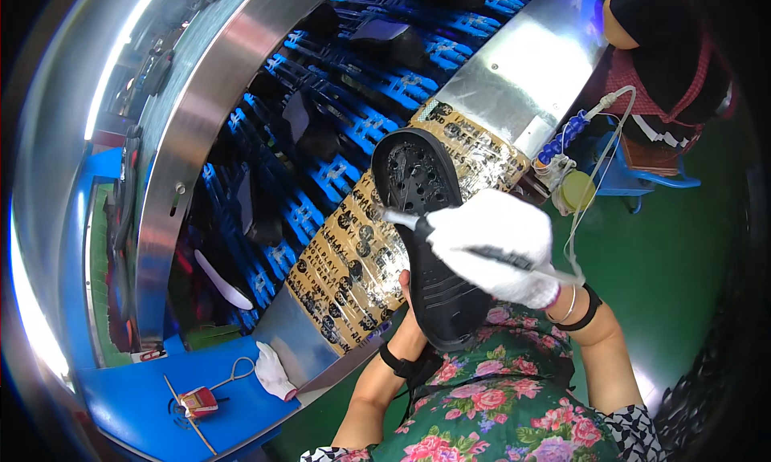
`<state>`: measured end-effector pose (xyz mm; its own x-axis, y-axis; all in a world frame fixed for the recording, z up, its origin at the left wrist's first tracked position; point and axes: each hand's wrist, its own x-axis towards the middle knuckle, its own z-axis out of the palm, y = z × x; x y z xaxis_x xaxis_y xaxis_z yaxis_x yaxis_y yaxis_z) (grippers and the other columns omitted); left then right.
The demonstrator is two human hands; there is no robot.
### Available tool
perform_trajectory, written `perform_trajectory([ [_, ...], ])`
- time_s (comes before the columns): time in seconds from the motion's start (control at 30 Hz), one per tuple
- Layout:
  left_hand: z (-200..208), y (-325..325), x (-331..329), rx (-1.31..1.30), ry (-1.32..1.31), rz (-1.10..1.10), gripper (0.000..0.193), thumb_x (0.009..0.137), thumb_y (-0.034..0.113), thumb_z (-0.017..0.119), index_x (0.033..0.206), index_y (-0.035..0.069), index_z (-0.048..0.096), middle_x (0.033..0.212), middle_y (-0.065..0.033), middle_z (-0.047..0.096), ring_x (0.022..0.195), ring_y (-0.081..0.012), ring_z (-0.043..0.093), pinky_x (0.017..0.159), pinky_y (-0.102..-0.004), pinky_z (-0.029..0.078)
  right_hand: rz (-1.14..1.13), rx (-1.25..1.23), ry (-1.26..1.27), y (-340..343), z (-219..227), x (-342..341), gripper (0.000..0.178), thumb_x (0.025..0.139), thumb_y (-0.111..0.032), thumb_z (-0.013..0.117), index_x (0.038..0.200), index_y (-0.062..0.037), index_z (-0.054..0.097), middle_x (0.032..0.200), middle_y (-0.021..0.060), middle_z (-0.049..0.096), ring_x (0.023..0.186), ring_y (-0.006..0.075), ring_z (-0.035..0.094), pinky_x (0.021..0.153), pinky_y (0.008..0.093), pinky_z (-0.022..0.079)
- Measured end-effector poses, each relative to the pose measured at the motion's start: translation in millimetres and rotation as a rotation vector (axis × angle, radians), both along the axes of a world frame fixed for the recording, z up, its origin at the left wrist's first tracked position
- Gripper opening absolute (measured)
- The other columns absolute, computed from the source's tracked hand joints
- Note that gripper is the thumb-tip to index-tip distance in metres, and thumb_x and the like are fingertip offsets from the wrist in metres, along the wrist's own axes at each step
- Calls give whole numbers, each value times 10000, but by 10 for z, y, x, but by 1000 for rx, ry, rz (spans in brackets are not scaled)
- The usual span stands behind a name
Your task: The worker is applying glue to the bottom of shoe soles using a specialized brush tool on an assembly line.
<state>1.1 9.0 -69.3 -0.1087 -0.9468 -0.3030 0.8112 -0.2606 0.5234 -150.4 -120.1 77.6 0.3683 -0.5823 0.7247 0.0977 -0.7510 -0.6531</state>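
A black moulded shoe sole [426,245], its far end rimmed and dotted with holes, is held up in front of me at a tilt. My left hand [405,289] grips it from its left side and from beneath; most of the fingers are hidden behind it. Over the middle of the sole is my right hand [494,237] in a white glove, closed round a slim brush-like tool [399,218] with a pale shaft. The tool's tip points left across the sole; whether it touches cannot be made out. A thin pale hose [572,245] runs to my right hand.
Blue racks [337,173] in a metal-framed machine carry several dark shoe parts. A ledge covered with printed brown tape [345,261] borders them. On the blue table [144,406] lie a white glove [274,372] and a looped wire tool. A blue stool [614,169] and another person [658,77] are at right.
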Motion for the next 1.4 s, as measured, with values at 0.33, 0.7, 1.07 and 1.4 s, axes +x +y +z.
perform_trajectory([
  [0.33, -72, -7, -31, -41, -63, 86, 1202, 697, 717, 734, 1618, 97, 272, 1603, -202, 394, 1420, -393, 457, 1223, -559, 321, -22, -9, 13, 154, -131, 20, 211, 754, -21, 813, 962, -44, 785, 977, 122, 772, 837, 273, 735, 731, 372, 575],
  [0.7, -89, -106, 49, -153, 88, 160, 1207, 707, 752, 712, 1618, 97, 268, 1606, -202, 387, 1422, -401, 451, 1224, -560, 320, -26, 66, -40, 176, -302, 23, 184, 787, -26, 796, 967, -58, 782, 984, 105, 777, 846, 274, 734, 734, 373, 575],
  [1.07, -149, -308, 61, -444, 555, 201, 1213, 718, 788, 689, 1619, 98, 263, 1609, -203, 379, 1424, -408, 445, 1225, -561, 319, -28, 42, -67, 138, -438, -62, 224, 773, -23, 797, 994, -53, 785, 1015, 135, 770, 876, 283, 735, 771, 378, 572],
  [1.4, 190, -630, 8, -454, 305, 78, 1280, 710, 886, 643, 1609, 67, 243, 1566, -244, 387, 1354, -511, 475, 1065, -661, 477, 41, 154, -114, 188, -492, -121, 240, 793, -19, 781, 1030, -56, 794, 1026, 129, 774, 927, 293, 739, 799, 391, 579],
])
